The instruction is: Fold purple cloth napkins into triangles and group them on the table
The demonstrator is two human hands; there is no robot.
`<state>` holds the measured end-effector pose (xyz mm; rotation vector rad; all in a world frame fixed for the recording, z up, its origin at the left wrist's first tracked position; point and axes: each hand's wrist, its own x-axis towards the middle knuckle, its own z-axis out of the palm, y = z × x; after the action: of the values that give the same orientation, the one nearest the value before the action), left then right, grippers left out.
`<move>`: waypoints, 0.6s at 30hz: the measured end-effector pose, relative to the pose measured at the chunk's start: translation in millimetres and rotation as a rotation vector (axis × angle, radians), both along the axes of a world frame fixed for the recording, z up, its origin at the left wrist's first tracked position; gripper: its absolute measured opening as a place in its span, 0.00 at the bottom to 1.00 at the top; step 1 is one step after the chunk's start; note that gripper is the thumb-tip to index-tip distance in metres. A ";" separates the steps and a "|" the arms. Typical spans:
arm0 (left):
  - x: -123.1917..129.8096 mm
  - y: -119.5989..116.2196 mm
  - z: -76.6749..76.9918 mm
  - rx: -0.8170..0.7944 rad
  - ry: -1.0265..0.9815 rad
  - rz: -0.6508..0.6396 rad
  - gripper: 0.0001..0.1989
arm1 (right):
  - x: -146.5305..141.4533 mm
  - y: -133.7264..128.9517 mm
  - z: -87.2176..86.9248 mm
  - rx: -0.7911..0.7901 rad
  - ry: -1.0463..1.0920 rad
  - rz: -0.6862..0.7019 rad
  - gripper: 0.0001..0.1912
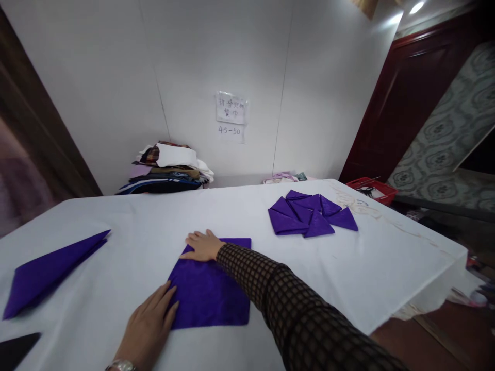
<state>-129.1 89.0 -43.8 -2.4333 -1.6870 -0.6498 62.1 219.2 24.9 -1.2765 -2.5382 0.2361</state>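
A purple cloth napkin [216, 296] lies flat in front of me, its upper left corner folded in to a slanted edge. My right hand [203, 246] rests on that upper left part, fingers spread and pressing down. My left hand [149, 319] lies along the slanted left edge, fingers stretched out, with the fingertips touching the cloth. To the left sits another purple napkin [54, 270], folded into a long pointed shape. Several folded purple napkins [309, 214] are grouped at the right, overlapping one another with triangular points.
A white cloth covers the table [147, 216]. Behind it are a pile of folded clothes [170, 167] and a paper sign [231, 116] on the wall. A red basket [373, 190] stands beyond the right corner. A dark cloth piece [17, 350] lies at the lower left.
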 end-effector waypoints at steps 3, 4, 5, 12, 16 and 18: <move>1.0 -1.8 0.6 0.004 -0.003 -0.003 0.23 | 3.8 1.7 2.4 -0.017 -0.015 -0.054 0.30; 1.5 -2.3 1.0 0.008 -0.002 -0.006 0.23 | 3.7 -0.7 2.7 -0.019 -0.017 -0.043 0.32; 2.1 -2.8 1.5 0.011 0.000 -0.008 0.23 | 3.4 -4.3 2.4 -0.015 -0.015 -0.015 0.33; 6.6 -5.4 6.1 -0.011 -0.034 0.009 0.22 | 3.3 -25.5 -4.3 0.013 0.034 0.106 0.29; 8.7 -5.7 8.8 -0.013 -0.099 0.008 0.19 | 4.2 -29.7 3.4 0.029 -0.003 0.090 0.28; 9.3 -5.3 9.5 -0.021 -0.110 0.002 0.19 | 8.4 -37.4 7.9 0.070 0.018 0.088 0.28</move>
<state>-119.8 83.7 -34.2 -2.4521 -1.7442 -0.7834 70.5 181.8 32.8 -1.1340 -2.5666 0.1755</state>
